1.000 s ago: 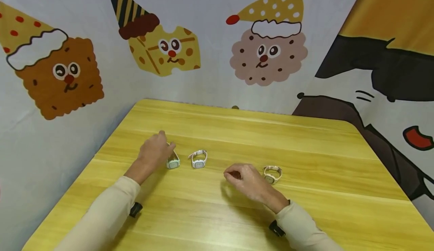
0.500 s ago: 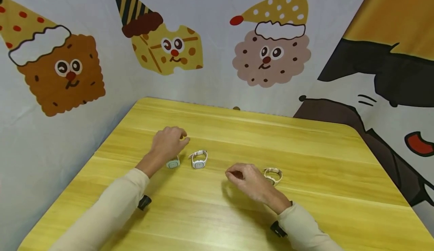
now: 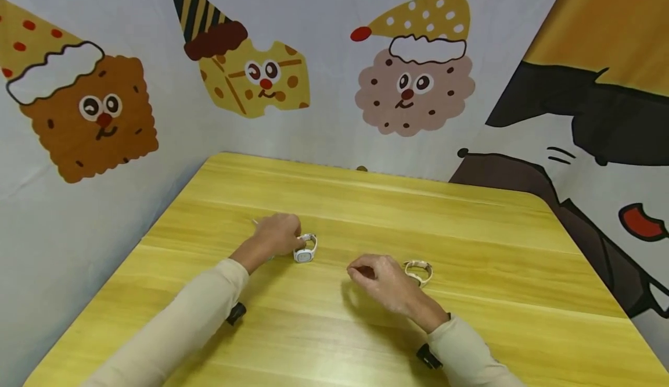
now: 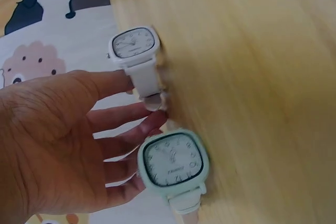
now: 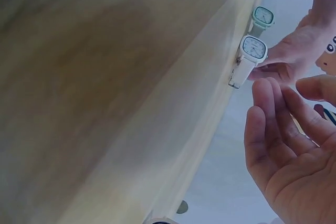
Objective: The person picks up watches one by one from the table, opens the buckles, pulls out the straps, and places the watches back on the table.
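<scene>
My left hand is at the white wristwatch, thumb and fingertips at its strap. In the left wrist view the thumb goes behind the white strap, and a fingertip meets its buckle end. Beside it stands a mint-green wristwatch, mostly hidden under my left hand in the head view. My right hand hovers low over the table, fingers loosely curled with nothing in them. Just beyond its wrist a cream wristwatch stands on its looped strap, its face partly hidden.
The watches stand on a yellow wood-grain table with rounded far corners. Behind and to the left hangs a white cloth printed with cartoon biscuits and cheese. Small black devices are strapped under both wrists.
My left hand has gone from the mint-green watch, rightward over it, down to the white watch's strap. The right hand and the watches stay in place.
</scene>
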`<state>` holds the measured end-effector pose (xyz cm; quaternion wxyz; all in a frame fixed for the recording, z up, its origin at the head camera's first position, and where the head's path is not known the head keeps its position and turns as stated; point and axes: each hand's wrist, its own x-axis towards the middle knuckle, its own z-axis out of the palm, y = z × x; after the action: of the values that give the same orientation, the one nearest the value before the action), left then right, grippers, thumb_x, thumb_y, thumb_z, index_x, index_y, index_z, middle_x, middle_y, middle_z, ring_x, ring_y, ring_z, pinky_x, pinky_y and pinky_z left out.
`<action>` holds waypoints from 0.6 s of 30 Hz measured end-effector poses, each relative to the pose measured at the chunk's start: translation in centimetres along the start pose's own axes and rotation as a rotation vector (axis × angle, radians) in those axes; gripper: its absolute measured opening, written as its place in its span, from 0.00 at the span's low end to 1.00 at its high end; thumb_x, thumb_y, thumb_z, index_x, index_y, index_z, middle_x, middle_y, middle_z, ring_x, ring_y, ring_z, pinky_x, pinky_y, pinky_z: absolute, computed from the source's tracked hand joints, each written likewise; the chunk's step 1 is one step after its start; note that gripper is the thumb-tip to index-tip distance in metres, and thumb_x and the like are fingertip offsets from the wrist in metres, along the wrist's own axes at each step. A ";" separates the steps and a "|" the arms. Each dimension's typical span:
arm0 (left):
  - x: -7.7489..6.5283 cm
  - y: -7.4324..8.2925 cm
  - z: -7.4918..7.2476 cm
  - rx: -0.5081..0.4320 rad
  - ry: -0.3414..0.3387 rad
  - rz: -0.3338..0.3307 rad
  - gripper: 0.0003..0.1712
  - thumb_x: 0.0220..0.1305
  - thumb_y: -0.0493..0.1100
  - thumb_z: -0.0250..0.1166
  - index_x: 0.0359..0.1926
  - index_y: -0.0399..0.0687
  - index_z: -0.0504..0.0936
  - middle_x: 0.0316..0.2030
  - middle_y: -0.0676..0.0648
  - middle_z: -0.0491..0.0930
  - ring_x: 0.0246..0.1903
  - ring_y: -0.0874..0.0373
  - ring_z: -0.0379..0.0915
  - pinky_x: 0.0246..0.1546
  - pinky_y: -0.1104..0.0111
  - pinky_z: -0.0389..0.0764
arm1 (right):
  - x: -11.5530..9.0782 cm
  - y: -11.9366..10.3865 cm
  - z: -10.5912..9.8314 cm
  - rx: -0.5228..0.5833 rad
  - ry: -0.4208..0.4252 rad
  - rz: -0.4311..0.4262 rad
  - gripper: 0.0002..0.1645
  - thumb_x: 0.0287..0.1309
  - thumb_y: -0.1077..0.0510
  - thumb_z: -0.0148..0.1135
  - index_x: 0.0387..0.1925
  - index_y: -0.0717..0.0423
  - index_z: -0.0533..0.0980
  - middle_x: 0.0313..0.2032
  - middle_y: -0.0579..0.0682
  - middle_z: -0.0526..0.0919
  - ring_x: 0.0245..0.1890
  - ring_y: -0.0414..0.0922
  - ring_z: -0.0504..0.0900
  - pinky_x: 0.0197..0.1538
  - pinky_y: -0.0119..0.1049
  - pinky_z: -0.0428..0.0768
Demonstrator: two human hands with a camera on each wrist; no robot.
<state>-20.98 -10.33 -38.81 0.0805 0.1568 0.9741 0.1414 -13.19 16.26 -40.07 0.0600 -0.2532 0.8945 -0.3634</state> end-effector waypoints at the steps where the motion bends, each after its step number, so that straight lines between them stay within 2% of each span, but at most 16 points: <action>1: 0.1 0.1 0.1 0.019 0.003 0.002 0.24 0.66 0.48 0.71 0.14 0.52 0.75 0.12 0.56 0.65 0.16 0.62 0.58 0.17 0.68 0.60 | 0.0 0.0 0.0 -0.002 0.001 0.000 0.16 0.76 0.51 0.57 0.47 0.57 0.85 0.43 0.42 0.85 0.42 0.39 0.83 0.46 0.36 0.83; 7: 0.3 0.3 0.4 0.092 0.053 0.004 0.26 0.64 0.45 0.70 0.10 0.53 0.71 0.12 0.56 0.66 0.17 0.60 0.63 0.19 0.63 0.65 | -0.2 -0.1 -0.1 0.008 0.005 -0.006 0.16 0.76 0.51 0.57 0.47 0.57 0.85 0.43 0.42 0.85 0.43 0.39 0.83 0.46 0.36 0.83; 13: -0.2 0.4 0.6 0.051 0.089 0.013 0.24 0.63 0.39 0.67 0.10 0.53 0.73 0.10 0.57 0.65 0.15 0.61 0.60 0.16 0.66 0.62 | 0.1 -0.3 0.1 0.007 -0.004 -0.006 0.17 0.76 0.50 0.57 0.48 0.57 0.85 0.43 0.42 0.85 0.43 0.38 0.83 0.47 0.37 0.83; 18: -0.4 0.4 0.7 0.020 0.125 0.016 0.17 0.60 0.37 0.66 0.15 0.53 0.78 0.13 0.56 0.71 0.16 0.61 0.64 0.17 0.65 0.66 | 0.3 -0.5 0.1 0.011 -0.014 -0.006 0.19 0.76 0.48 0.56 0.48 0.57 0.84 0.43 0.43 0.85 0.43 0.38 0.83 0.47 0.37 0.83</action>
<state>-20.34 -9.90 -39.28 0.0169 0.1564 0.9773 0.1421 -13.25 15.75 -39.75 0.0663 -0.2582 0.8914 -0.3666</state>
